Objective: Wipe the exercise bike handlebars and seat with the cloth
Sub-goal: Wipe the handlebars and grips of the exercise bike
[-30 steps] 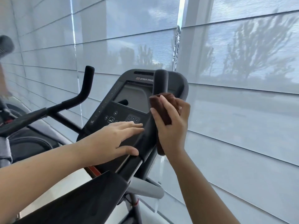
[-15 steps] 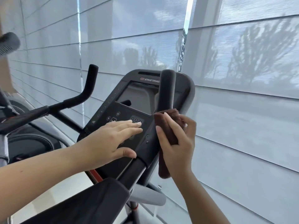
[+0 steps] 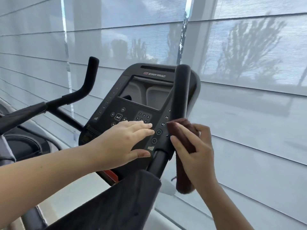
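The exercise bike's black console (image 3: 146, 97) faces me at the centre. Its right handlebar (image 3: 181, 90) rises upright just right of the screen. My right hand (image 3: 197, 151) grips a brown cloth (image 3: 183, 176) wrapped around the lower part of that bar, with the cloth's tail hanging below the hand. My left hand (image 3: 123, 143) lies flat with straight fingers on the console's keypad. The left handlebar (image 3: 86, 82) curves up at the left, untouched. The seat is not in view.
A grey padded armrest (image 3: 116, 201) of the bike fills the lower centre. Part of another machine (image 3: 21, 143) sits at the far left. Translucent window blinds (image 3: 249, 113) stand close behind and to the right of the bike.
My right hand has slid the cloth down the right handlebar from near its top to its lower part. My left hand has stayed on the console.
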### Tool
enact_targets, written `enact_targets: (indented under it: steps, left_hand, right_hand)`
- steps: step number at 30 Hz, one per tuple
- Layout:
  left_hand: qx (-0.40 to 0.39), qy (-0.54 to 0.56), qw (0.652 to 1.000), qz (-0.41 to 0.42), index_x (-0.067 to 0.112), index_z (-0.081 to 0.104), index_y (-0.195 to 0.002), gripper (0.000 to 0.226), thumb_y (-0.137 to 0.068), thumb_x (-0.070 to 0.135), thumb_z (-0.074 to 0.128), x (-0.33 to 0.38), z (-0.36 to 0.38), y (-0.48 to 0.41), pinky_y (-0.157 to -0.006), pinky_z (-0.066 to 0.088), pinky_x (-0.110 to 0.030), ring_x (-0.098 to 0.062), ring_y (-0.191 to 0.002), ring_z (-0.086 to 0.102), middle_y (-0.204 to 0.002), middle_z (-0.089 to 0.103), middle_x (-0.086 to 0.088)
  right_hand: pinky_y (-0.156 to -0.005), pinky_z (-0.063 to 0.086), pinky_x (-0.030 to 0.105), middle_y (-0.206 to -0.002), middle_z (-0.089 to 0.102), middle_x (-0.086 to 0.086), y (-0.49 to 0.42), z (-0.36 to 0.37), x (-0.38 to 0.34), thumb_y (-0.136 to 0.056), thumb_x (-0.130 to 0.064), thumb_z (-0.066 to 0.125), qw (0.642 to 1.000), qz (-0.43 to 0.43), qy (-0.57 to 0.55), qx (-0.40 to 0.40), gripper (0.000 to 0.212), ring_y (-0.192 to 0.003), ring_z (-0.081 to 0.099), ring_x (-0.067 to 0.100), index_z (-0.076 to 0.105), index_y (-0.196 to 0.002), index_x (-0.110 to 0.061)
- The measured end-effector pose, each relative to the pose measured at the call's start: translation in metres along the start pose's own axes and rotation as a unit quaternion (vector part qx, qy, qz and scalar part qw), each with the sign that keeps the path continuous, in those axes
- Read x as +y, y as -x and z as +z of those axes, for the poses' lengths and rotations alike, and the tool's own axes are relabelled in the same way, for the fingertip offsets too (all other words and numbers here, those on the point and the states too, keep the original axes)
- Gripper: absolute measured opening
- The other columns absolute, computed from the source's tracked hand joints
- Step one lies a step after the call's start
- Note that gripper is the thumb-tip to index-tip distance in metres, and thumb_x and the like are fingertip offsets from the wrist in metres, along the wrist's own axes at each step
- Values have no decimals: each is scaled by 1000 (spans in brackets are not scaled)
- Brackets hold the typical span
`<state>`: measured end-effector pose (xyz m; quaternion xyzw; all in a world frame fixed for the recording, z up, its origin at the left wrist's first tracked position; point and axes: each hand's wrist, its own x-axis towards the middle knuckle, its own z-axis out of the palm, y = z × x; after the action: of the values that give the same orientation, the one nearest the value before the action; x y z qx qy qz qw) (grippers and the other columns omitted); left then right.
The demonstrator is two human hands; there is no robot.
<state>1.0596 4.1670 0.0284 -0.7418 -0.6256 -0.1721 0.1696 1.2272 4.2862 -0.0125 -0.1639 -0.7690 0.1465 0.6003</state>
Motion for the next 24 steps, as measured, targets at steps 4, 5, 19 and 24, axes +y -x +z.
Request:
enact_targets:
  steps: [4, 5, 19, 24]
  left_hand:
    - [-34, -24, 999, 5, 23, 35, -138, 61, -85, 52, 44, -20, 2, 9, -105, 8, -20, -13, -136, 22, -148, 29, 5]
    - [-44, -33, 998, 11, 23, 35, -138, 60, -86, 50, 47, -24, 2, 10, -107, 11, -22, -14, -136, 23, -148, 30, 4]
    - [-115, 130, 982, 72, 47, 31, -131, 64, -70, 67, 32, -42, -29, 48, -103, 11, -11, 10, -130, 13, -137, 21, 35]
    - [-187, 238, 943, 139, 60, 31, -120, 54, -70, 75, 45, -34, -41, 81, -94, 8, 5, 23, -123, 13, -132, 21, 43]
  right_hand:
    - [-87, 46, 36, -112, 50, 14, -64, -6, -20, -80, -31, 68, 967, -111, 215, -79, 33, -100, 48, 31, 68, -109, -17]
    - [-83, 48, 43, -115, 50, 18, -78, -4, -25, -81, -31, 67, 953, -122, 262, -88, 33, -100, 47, 36, 67, -110, -15]
    - [-89, 37, 24, -104, 50, 2, -33, -5, -72, -80, -37, 66, 931, -47, 237, -272, 25, -100, 49, 22, 70, -103, -28]
    - [-92, 33, 13, -109, 49, 5, -39, -5, -69, -80, -24, 69, 950, 45, 231, -204, 24, -102, 49, 12, 69, -103, -24]
